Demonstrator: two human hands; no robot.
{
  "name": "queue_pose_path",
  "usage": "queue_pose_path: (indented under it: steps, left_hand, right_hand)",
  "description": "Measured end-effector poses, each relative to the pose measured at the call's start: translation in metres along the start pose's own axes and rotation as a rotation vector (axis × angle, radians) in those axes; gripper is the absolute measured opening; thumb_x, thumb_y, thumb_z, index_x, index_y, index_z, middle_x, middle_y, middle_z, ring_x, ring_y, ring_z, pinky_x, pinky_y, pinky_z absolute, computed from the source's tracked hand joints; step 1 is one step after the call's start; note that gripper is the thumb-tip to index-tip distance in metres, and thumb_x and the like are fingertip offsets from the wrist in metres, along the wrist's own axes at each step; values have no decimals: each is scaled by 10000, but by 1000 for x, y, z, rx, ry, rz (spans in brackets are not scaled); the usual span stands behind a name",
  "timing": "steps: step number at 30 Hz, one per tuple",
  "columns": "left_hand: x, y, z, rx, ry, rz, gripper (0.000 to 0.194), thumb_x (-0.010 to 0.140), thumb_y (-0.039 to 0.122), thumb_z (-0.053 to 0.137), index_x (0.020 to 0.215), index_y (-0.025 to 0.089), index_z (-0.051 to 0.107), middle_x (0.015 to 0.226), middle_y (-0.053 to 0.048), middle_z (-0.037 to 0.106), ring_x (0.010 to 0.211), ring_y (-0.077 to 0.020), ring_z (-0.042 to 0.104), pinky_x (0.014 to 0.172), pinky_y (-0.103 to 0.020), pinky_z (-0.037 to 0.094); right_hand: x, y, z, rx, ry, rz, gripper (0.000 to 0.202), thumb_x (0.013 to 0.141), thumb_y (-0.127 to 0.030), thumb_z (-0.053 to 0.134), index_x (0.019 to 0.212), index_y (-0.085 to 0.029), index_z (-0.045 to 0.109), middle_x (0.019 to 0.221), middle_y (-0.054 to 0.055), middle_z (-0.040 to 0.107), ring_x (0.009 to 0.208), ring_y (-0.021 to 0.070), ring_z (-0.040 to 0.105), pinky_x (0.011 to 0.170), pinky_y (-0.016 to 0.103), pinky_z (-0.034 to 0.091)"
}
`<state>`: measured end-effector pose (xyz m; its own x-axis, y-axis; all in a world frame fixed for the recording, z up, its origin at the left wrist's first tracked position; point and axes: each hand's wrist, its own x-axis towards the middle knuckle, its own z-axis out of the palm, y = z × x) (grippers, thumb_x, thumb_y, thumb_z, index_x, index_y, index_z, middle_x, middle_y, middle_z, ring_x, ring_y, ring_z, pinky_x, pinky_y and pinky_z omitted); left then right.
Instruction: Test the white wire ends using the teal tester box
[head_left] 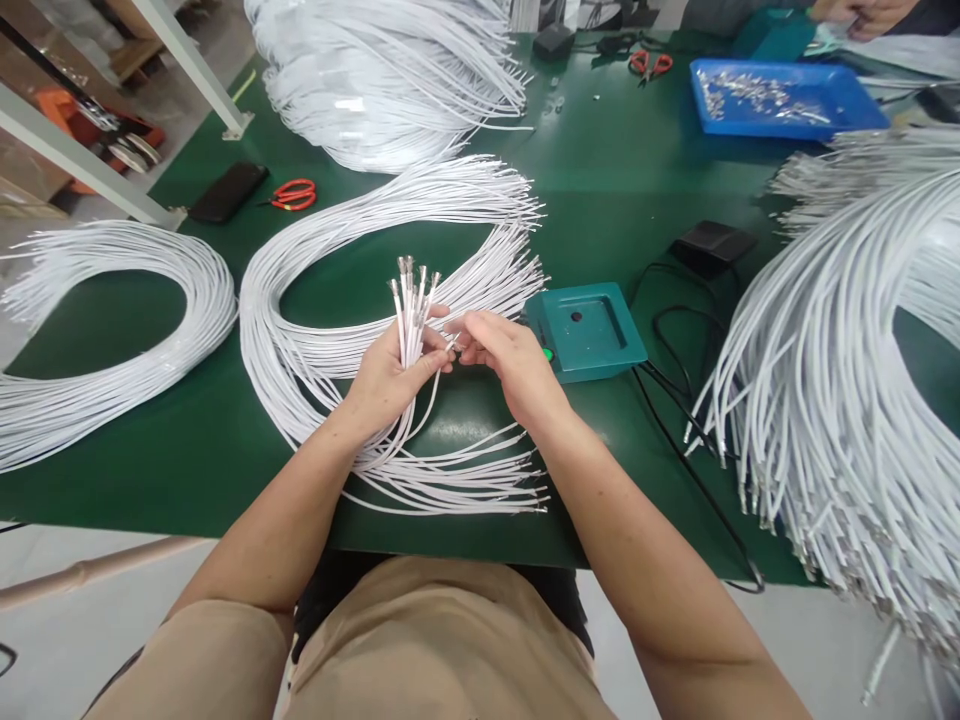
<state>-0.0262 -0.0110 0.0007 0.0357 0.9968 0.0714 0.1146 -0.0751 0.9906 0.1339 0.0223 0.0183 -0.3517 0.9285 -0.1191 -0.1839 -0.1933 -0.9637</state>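
Upright in my left hand is a small bunch of white cables, their stripped wire ends pointing up. The thumb and fingertips of that hand also pinch a single cable end, bent toward the right. My right hand has its fingertips closed at the tip of this same cable. Around and beneath both hands lies a large looped bundle of white cables, its cut ends fanned out to the right. Just right of my right hand sits a small teal machine with a green button.
White cable coils lie at left, back and right. Red-handled scissors rest by a dark wallet-like object. A blue tray holds small metal parts. A black pedal trails cords. Another person's hands show at top right.
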Motion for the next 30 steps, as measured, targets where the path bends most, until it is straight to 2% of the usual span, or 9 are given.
queue_pose_path:
  steps: [4,10,18,24,28,30]
  left_hand:
    - [0,0,0,-24,19,-6,409,779,262,710,1165,208,587,850,14,632,719,-145,646,794,-321,518]
    - [0,0,0,-16,39,-25,431,762,272,732,1167,211,596,845,16,641,714,-138,642,812,-313,510]
    - [-1,1,-1,39,38,-3,454,787,313,714,1209,214,579,808,15,626,731,-149,635,809,-309,502]
    - [-2,1,0,40,9,-19,442,783,282,702,1211,224,607,864,3,619,715,-137,607,732,-279,495]
    - [-2,1,-1,65,-11,-57,387,786,293,703,1158,205,641,817,-3,612,707,-136,598,691,-267,482]
    - [-1,0,-1,39,-29,-82,402,784,305,712,1165,203,639,813,-7,610,721,-137,600,668,-256,479]
  right_hand:
    - [1,6,1,5,-8,16,299,799,-446,646,706,-164,682,697,6,616,669,100,513,681,233,440]
    - [3,12,-3,68,-35,41,278,778,-447,681,759,-171,705,733,13,657,682,103,563,706,238,467]
    - [2,10,-3,126,-46,81,176,755,-334,697,798,-166,726,758,15,676,688,100,578,737,256,485]
    - [1,6,-4,-182,61,-7,78,724,-206,634,666,-166,667,664,-15,632,657,112,552,683,254,461]
    - [0,8,-5,-298,30,-91,152,827,-299,567,850,-200,680,767,-6,654,718,130,568,696,263,446]
    - [0,10,-5,-431,7,-181,151,857,-313,562,834,-203,663,784,-1,657,726,133,562,710,269,425]
